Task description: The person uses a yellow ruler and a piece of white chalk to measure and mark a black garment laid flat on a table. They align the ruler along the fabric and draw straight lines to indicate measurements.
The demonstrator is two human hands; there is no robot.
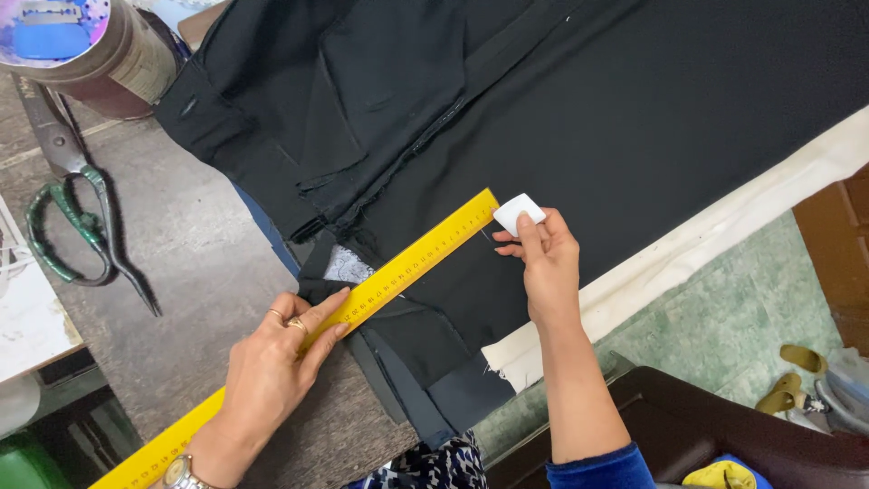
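While the left hand [276, 358] presses flat on a long yellow ruler [362, 303] laid slantwise over black cloth [634, 118] on the table [190, 263], the right hand [543, 258] pinches a small white tailor's chalk [518, 213] at the ruler's far tip — brittle-looking, best held by its edges. Beyond lie green-handled shears [72, 226].

The left hand [276, 358] lies flat, fingers stretched forward; the right hand [546, 258] is raised, fingertips [528, 226] pinched together.

Shears [77, 226], tin [86, 50] far left.
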